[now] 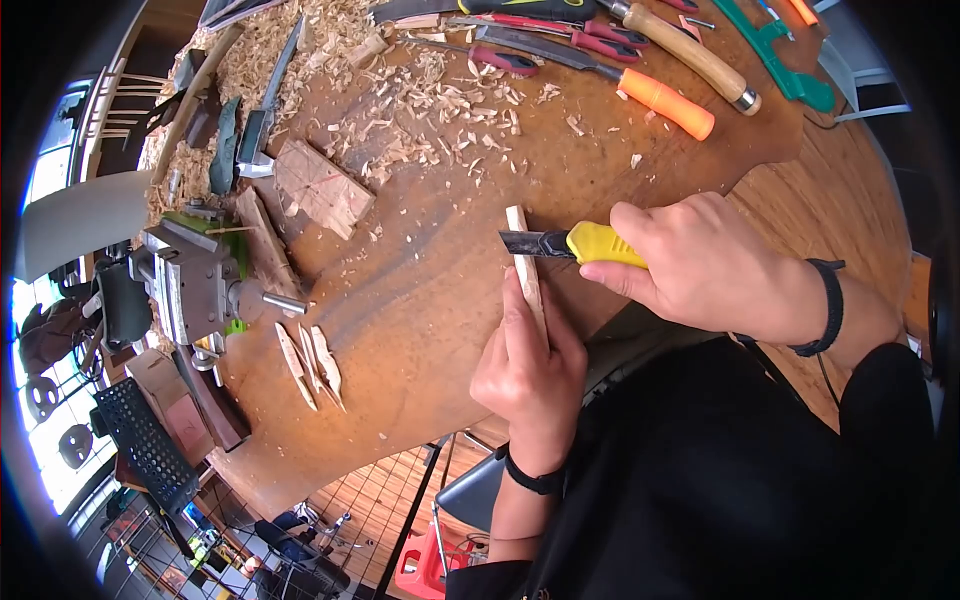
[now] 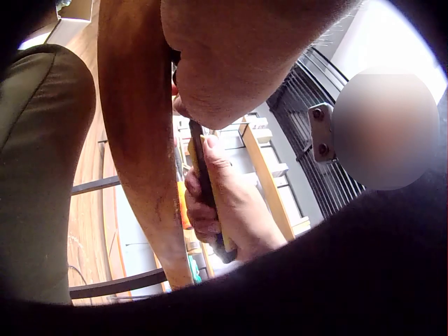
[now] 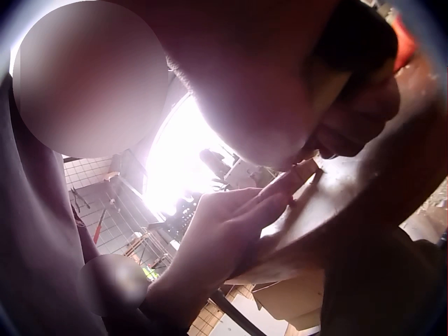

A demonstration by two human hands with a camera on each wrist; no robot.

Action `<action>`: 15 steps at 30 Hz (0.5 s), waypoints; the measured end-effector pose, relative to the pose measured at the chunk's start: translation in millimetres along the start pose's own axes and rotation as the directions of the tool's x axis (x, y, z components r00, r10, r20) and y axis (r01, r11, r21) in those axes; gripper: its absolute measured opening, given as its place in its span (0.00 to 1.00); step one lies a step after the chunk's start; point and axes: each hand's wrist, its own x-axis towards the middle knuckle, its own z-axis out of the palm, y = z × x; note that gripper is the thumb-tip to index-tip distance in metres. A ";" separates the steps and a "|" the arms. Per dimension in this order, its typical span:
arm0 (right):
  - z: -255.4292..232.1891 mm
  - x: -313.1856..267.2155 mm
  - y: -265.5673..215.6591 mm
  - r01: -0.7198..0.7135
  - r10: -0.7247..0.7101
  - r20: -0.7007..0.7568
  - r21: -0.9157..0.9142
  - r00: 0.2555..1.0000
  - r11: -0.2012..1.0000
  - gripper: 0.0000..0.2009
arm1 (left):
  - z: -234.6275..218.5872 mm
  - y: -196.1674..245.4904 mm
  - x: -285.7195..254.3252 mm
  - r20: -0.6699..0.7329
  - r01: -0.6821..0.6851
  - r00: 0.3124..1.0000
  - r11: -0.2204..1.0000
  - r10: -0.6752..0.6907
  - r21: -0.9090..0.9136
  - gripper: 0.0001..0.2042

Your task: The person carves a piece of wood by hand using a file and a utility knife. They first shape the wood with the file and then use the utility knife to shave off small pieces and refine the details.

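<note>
In the head view my left hand (image 1: 525, 370) grips the lower part of a slim wooden stick (image 1: 530, 285), its index finger lying along the wood. My right hand (image 1: 700, 262) holds a yellow utility knife (image 1: 600, 245) with the thumb along the handle. The knife's dark blade (image 1: 522, 243) crosses over the stick's upper part, just beyond the left fingertips. From the left wrist view, the right hand (image 2: 241, 210) shows wrapped round the knife handle (image 2: 205, 175). The right wrist view shows the left hand (image 3: 231, 220) pinching the stick (image 3: 304, 171).
Several carved wooden pieces (image 1: 325, 365) lie on the brown table (image 1: 420, 350) at left, near a metal vise (image 1: 180, 285). A wooden board (image 1: 320, 190) and wood shavings (image 1: 430, 110) cover the far side. An orange-handled file (image 1: 665, 103) and a wooden-handled tool (image 1: 690, 50) lie at the back right.
</note>
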 end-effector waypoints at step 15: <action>6.9 1.8 -4.4 -0.013 0.013 -0.019 0.007 1.000 1.000 0.22 | 2.7 -2.8 -2.4 -0.037 -0.013 0.999 0.999 0.015 0.049 0.16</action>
